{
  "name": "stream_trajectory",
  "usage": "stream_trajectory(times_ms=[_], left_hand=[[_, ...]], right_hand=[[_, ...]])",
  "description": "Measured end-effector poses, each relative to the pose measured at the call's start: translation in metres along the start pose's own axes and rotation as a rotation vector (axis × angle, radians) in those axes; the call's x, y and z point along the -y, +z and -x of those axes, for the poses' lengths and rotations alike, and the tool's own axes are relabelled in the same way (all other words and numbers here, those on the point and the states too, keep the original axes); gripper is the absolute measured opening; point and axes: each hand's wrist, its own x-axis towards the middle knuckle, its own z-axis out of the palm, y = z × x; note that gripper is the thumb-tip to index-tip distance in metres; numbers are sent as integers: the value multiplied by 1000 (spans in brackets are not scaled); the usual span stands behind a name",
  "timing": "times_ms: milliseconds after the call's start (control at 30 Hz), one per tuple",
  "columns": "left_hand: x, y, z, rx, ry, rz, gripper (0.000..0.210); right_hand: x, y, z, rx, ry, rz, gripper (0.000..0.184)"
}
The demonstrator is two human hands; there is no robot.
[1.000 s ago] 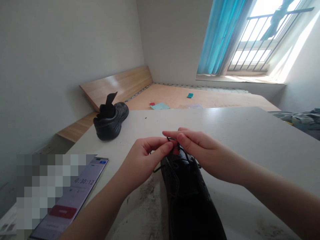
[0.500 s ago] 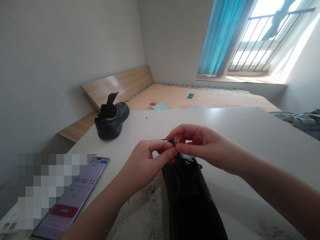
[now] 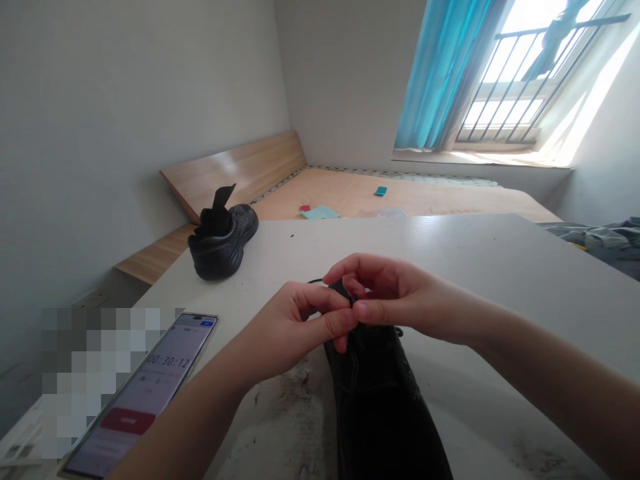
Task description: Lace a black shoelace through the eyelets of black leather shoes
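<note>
A black shoe [image 3: 387, 413] stands on the white table [image 3: 450, 260] in front of me, its opening toward me. Over its front, my left hand [image 3: 300, 327] is closed in a pinch, thumb against the index finger. From the other side my right hand [image 3: 387, 287] pinches at the same spot, and the two sets of fingertips touch. Between them is the black shoelace, mostly hidden by my fingers. A thin loop of this shoelace [image 3: 315, 281] sticks out beyond my left fingers, and a small bit shows at the shoe's right side.
Another black shoe [image 3: 220, 243], with dark material sticking up from it, stands at the table's far left. A phone [image 3: 150, 380] showing a timer lies at the left beside my forearm. Behind the table is a bed board [image 3: 430, 197] with small teal and red items.
Both hands have lowered slightly toward the shoe, fingertips still together. A lace loop now shows farther out on the left. The other shoe and the phone stay in place.
</note>
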Motion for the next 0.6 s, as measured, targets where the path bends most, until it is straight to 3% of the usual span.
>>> stream_trajectory(times_ms=[100,200,400,600], left_hand=[[0,-1,0,15,-13,4,22],[2,0,-1,-43,13,8,23],[4,1,-2,-117,67,5,29],[3,4,-3,-124,57,-17,27]], right_hand=[[-2,-2,0,-15,32,26,30],[-3,-4,1,-46,-2,33,27],[-6,-10,-3,32,-86,-12,24],[-14,1,-4,-57,-72,-233,10]])
